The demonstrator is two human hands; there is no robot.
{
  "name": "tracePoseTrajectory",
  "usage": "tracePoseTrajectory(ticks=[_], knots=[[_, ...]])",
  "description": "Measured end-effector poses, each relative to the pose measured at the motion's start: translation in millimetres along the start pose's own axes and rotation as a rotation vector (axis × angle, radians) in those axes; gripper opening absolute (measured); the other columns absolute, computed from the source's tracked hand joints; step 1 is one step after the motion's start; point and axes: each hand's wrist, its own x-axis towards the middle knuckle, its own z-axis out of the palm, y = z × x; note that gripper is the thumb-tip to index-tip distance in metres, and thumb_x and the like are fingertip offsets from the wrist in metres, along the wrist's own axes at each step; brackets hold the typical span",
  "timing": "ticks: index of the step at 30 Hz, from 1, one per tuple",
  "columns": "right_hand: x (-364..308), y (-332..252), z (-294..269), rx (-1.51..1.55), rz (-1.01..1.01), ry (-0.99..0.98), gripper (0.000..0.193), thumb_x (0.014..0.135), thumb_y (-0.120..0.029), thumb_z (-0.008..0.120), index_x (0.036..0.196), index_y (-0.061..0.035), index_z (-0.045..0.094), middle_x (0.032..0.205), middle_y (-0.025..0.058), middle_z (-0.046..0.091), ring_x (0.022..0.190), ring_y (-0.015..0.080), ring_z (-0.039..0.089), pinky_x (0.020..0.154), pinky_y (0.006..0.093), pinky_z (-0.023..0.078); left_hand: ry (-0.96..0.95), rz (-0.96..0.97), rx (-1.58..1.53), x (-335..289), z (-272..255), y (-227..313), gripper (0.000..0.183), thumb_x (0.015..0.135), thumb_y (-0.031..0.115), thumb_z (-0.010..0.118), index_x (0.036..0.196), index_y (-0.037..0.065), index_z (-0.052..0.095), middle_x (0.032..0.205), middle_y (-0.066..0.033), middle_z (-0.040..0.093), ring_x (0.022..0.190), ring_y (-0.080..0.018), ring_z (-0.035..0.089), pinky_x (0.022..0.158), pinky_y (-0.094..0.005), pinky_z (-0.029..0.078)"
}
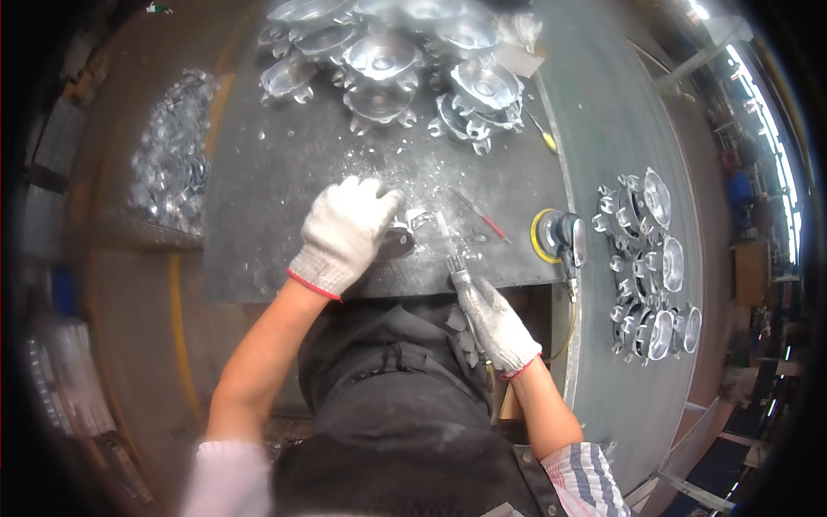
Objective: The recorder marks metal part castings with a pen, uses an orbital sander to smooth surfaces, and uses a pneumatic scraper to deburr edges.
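Near the front edge of the worktop (pixel 258 250) is a shiny, curvy metal part (pixel 398 243), partly hidden. The left hand's (pixel 346 222) fingers clamp it; the right hand's (pixel 496 320) fingers squeeze a thin tool (pixel 457 264).

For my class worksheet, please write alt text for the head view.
A gloved left hand holds a metal part at a dark workbench; the gloved right hand holds a slim tool. Shiny metal castings stand stacked beyond.

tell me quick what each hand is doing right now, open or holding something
Left hand: closed on a metal part.
Right hand: closed on a thin, long tool.
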Motion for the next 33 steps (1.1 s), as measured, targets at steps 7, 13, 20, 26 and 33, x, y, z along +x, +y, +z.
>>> tracePoseTrajectory(ticks=[7,13,20,26,33], knots=[[5.6,3.6,8.6,0.158,0.049,-0.146,0.043,0.104,-0.044,0.052,0.128,-0.0096,0.054,0.076,0.0019,0.060,0.052,0.0107,0.055,0.040,0.0258,0.042,0.068,-0.050,0.043,-15.4,-0.3,21.7,0.030,0.079,0.014,0.069,0.109,0.017,0.070,0.097,-0.0037,0.066,0.087,-0.0245,0.064,0.072,-0.0391,0.051],[7.6,-0.6,4.8,0.126,0.058,-0.033,0.045,0.105,-0.045,0.051,0.129,-0.0080,0.054,0.077,0.0013,0.059,0.052,0.0091,0.053,0.042,0.0251,0.042,0.088,-0.074,0.025,-21.2,-2.3,24.1,0.035,0.077,0.011,0.069,0.112,0.018,0.069,0.099,-0.0033,0.066,0.088,-0.0248,0.063,0.073,-0.0391,0.050],[0.4,-6.7,10.0,-0.090,0.070,-0.093,0.044,0.104,-0.042,0.053,0.131,-0.0076,0.051,0.077,0.0021,0.057,0.053,0.0100,0.053,0.044,0.0278,0.046,0.106,-0.106,0.015,-23.3,-0.8,24.5,0.039,0.075,0.009,0.069,0.112,0.018,0.069,0.101,-0.0032,0.066,0.090,-0.0248,0.063,0.074,-0.0397,0.050],[10.6,6.2,15.5,-0.357,-0.076,-0.003,0.049,0.104,-0.039,0.053,0.136,-0.0030,0.047,0.088,0.0080,0.063,0.061,0.0142,0.060,0.053,0.0321,0.049,0.114,-0.111,0.012,-24.6,-1.3,26.3,0.040,0.074,0.008,0.069,0.113,0.018,0.069,0.102,-0.0038,0.066,0.090,-0.0250,0.063,0.075,-0.0395,0.050],[16.9,14.8,31.0,0.131,0.060,-0.170,0.054,0.104,-0.049,0.050,0.136,-0.0055,0.048,0.080,0.0027,0.056,0.053,0.0097,0.049,0.043,0.0270,0.042,0.118,-0.142,0.008,-26.1,2.7,19.7,0.039,0.073,0.007,0.069,0.110,0.017,0.070,0.098,-0.0049,0.066,0.088,-0.0269,0.063,0.073,-0.0408,0.051]])
